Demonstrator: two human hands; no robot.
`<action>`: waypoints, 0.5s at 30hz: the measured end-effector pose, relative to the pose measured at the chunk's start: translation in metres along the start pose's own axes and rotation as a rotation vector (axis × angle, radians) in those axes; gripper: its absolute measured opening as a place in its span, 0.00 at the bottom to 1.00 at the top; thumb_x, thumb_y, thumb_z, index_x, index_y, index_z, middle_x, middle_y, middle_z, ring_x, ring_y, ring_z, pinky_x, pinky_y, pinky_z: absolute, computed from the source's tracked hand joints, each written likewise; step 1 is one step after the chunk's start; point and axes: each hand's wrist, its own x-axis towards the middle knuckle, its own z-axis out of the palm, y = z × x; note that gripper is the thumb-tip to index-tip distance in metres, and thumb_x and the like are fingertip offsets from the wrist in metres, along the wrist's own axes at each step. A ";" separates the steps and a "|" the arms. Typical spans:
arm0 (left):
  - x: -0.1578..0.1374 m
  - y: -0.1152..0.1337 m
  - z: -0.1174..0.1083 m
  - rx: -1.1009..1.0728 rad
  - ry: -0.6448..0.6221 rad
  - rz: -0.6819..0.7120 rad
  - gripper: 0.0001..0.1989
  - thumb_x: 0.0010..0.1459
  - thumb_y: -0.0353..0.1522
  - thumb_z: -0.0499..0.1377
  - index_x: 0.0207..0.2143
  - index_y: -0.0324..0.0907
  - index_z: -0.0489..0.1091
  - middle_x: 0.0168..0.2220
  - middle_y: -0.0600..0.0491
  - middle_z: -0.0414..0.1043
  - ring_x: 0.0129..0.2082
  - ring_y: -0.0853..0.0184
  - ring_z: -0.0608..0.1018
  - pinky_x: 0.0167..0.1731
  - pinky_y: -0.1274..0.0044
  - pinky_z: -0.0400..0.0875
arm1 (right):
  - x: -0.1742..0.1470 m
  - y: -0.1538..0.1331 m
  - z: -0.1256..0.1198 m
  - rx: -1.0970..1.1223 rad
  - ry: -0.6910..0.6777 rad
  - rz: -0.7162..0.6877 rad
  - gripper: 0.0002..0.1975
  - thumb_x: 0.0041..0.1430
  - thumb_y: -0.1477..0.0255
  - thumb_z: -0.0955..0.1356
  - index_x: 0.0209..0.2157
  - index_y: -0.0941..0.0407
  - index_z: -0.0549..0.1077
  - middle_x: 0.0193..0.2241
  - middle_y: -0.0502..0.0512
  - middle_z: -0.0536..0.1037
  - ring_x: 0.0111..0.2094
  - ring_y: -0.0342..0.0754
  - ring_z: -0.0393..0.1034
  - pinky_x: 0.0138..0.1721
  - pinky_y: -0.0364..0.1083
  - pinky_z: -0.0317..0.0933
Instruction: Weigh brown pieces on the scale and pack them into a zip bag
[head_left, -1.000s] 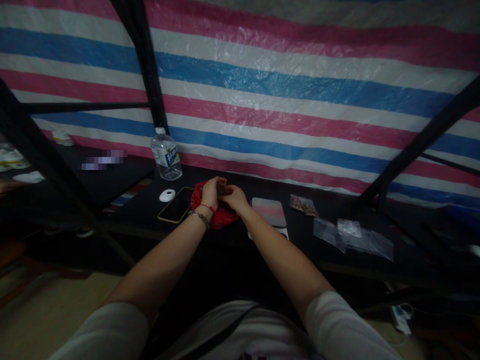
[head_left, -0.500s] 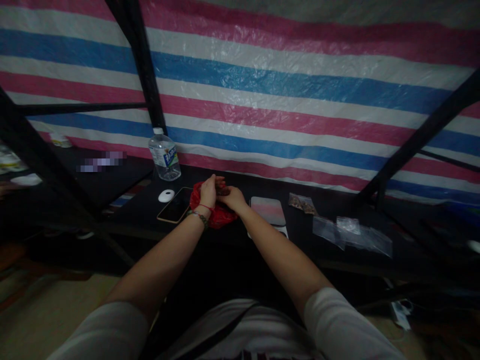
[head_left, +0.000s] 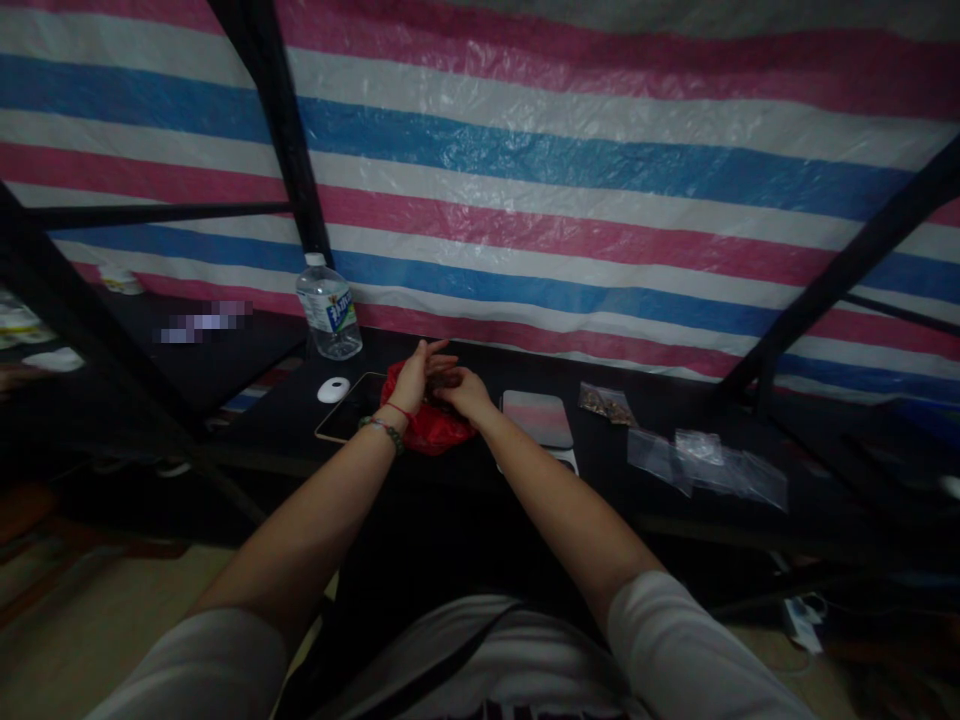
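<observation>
Both hands meet over a crumpled red bag (head_left: 435,428) on the dark worktop (head_left: 660,470).

The left hand (head_left: 417,376) has its fingers spread open above the bag; the right hand (head_left: 466,392) is curled around something small and dark that is too dim to identify. The bag is glossy, wrinkled plastic, lying between a phone (head_left: 346,420) and a pink pad (head_left: 537,420). To the right, a small clear pouch (head_left: 604,404) holds brownish bits, beside flat clear pouches (head_left: 705,462). A water bottle (head_left: 328,310) stands behind.
</observation>
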 end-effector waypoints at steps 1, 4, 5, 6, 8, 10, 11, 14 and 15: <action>0.000 0.001 -0.001 0.018 0.005 0.009 0.32 0.60 0.51 0.44 0.53 0.36 0.65 0.38 0.44 0.76 0.37 0.61 0.78 0.39 0.70 0.71 | 0.000 0.001 0.000 0.006 0.006 0.008 0.16 0.41 0.74 0.73 0.37 0.56 0.72 0.34 0.52 0.78 0.34 0.46 0.74 0.36 0.44 0.66; -0.001 0.003 -0.004 0.086 0.010 0.027 0.32 0.60 0.51 0.44 0.52 0.36 0.66 0.41 0.42 0.76 0.41 0.60 0.77 0.43 0.68 0.70 | 0.000 0.001 0.000 0.023 0.005 0.021 0.17 0.42 0.73 0.73 0.37 0.57 0.71 0.33 0.52 0.78 0.34 0.46 0.73 0.36 0.44 0.66; -0.002 0.004 -0.005 0.108 0.010 0.030 0.32 0.59 0.51 0.44 0.52 0.35 0.66 0.42 0.42 0.76 0.42 0.59 0.77 0.44 0.68 0.69 | -0.001 0.000 -0.001 0.027 -0.006 0.021 0.17 0.42 0.73 0.73 0.38 0.57 0.71 0.33 0.52 0.78 0.34 0.46 0.73 0.36 0.44 0.66; -0.003 0.005 -0.005 0.128 0.004 0.030 0.32 0.59 0.51 0.44 0.52 0.35 0.66 0.43 0.42 0.75 0.43 0.58 0.77 0.45 0.67 0.69 | -0.001 0.000 -0.001 0.022 -0.014 0.021 0.17 0.42 0.73 0.73 0.37 0.57 0.71 0.33 0.52 0.78 0.34 0.46 0.73 0.36 0.44 0.65; -0.004 0.005 -0.006 0.146 -0.032 0.022 0.33 0.59 0.52 0.43 0.52 0.36 0.66 0.44 0.41 0.75 0.45 0.58 0.76 0.46 0.66 0.68 | -0.001 -0.002 -0.003 -0.016 -0.015 0.024 0.16 0.42 0.73 0.73 0.36 0.57 0.71 0.33 0.52 0.78 0.34 0.46 0.73 0.36 0.44 0.65; -0.005 0.005 -0.007 0.141 -0.084 0.022 0.34 0.59 0.52 0.41 0.51 0.36 0.67 0.45 0.41 0.74 0.45 0.57 0.76 0.46 0.66 0.68 | -0.001 -0.004 -0.006 -0.051 -0.010 0.031 0.16 0.42 0.73 0.73 0.36 0.57 0.71 0.33 0.52 0.78 0.34 0.46 0.73 0.36 0.45 0.65; -0.004 0.004 -0.007 0.136 -0.100 0.031 0.34 0.60 0.52 0.41 0.51 0.36 0.67 0.46 0.41 0.74 0.46 0.57 0.76 0.47 0.66 0.67 | -0.001 -0.004 -0.006 -0.059 -0.011 0.032 0.17 0.42 0.73 0.73 0.37 0.57 0.71 0.33 0.52 0.78 0.34 0.46 0.73 0.36 0.45 0.65; 0.000 0.001 -0.009 0.140 -0.066 0.085 0.34 0.60 0.53 0.41 0.49 0.36 0.69 0.46 0.41 0.74 0.47 0.57 0.75 0.49 0.65 0.66 | -0.001 -0.003 -0.008 -0.058 -0.015 0.015 0.17 0.42 0.72 0.73 0.37 0.57 0.71 0.33 0.52 0.77 0.34 0.46 0.73 0.37 0.45 0.65; 0.002 0.000 -0.010 0.147 -0.035 0.100 0.33 0.60 0.53 0.41 0.48 0.36 0.69 0.46 0.40 0.74 0.47 0.58 0.75 0.50 0.65 0.65 | -0.001 -0.002 -0.008 -0.058 -0.011 0.007 0.17 0.42 0.72 0.73 0.38 0.57 0.71 0.34 0.52 0.77 0.34 0.46 0.72 0.37 0.45 0.65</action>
